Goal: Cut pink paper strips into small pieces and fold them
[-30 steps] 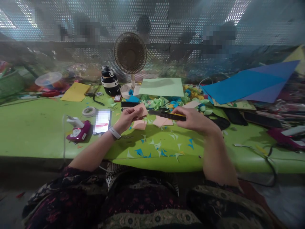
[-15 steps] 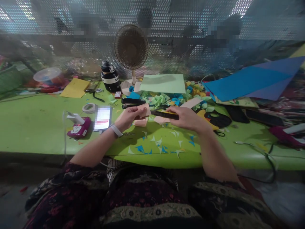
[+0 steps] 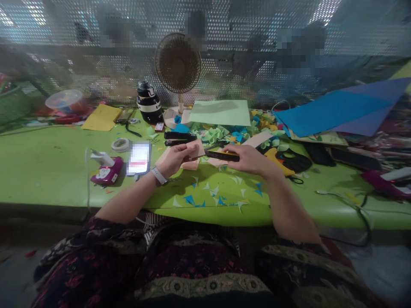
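Observation:
My left hand (image 3: 178,156) pinches a small piece of peach paper (image 3: 199,148) between thumb and fingers. My right hand (image 3: 247,158) is closed round a long, narrow black tool (image 3: 223,155) with a yellowish mark; its exact kind is unclear. The tool's left end meets the right edge of the held paper, touching it or very close. More peach paper pieces (image 3: 191,164) lie on the table under my left hand. Just behind that hand rests a black stapler (image 3: 180,136). Small blue and white paper scraps (image 3: 218,199) are scattered in front of me.
The green table (image 3: 58,171) holds a lit phone (image 3: 138,158), a tape roll (image 3: 120,145) and a purple socket block (image 3: 107,171). Behind are a black bottle (image 3: 149,105), a fan (image 3: 178,64), a pale green sheet (image 3: 220,112) and curled paper pieces (image 3: 215,134). Blue sheets (image 3: 334,111) stand right.
The peach paper in my left hand has shifted slightly to the right, against the tool's end. My right hand keeps hold of the black tool and has barely moved.

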Demonstrator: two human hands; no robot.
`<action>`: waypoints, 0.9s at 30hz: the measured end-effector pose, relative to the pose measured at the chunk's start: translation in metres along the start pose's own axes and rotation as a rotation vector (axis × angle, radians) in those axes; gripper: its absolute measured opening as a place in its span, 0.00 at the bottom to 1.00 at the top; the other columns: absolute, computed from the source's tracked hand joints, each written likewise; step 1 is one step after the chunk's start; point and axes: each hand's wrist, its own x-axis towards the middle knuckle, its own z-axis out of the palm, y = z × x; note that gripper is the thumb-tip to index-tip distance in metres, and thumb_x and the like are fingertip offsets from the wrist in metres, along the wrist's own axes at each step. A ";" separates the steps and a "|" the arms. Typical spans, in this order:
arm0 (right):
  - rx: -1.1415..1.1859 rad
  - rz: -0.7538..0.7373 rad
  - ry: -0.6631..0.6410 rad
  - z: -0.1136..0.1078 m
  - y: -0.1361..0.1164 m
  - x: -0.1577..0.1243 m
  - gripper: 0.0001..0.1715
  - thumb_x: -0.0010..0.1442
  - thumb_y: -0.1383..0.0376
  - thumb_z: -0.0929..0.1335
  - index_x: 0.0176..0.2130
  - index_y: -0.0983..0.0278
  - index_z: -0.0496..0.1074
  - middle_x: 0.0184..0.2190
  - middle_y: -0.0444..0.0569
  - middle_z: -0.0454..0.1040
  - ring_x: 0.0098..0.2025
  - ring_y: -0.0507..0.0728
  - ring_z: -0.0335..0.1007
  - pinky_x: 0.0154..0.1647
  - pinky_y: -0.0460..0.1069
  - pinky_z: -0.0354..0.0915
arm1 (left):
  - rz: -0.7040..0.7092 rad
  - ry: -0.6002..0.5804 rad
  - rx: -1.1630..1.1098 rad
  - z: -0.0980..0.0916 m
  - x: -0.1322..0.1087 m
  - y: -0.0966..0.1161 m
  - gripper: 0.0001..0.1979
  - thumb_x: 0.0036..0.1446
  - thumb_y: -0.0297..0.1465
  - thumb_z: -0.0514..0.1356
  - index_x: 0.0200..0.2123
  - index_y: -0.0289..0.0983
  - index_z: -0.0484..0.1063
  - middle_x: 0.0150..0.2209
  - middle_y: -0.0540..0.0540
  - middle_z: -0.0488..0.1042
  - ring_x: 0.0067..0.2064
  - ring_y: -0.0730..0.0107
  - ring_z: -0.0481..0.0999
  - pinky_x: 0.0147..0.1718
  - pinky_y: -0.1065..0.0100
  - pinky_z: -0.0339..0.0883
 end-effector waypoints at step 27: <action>0.123 0.021 0.113 0.046 -0.024 0.015 0.23 0.64 0.45 0.64 0.37 0.61 0.71 0.33 0.49 0.76 0.35 0.57 0.70 0.36 0.50 0.61 | -0.037 -0.026 0.163 0.014 -0.016 -0.004 0.18 0.42 0.40 0.75 0.25 0.33 0.76 0.26 0.47 0.75 0.27 0.75 0.72 0.29 0.70 0.65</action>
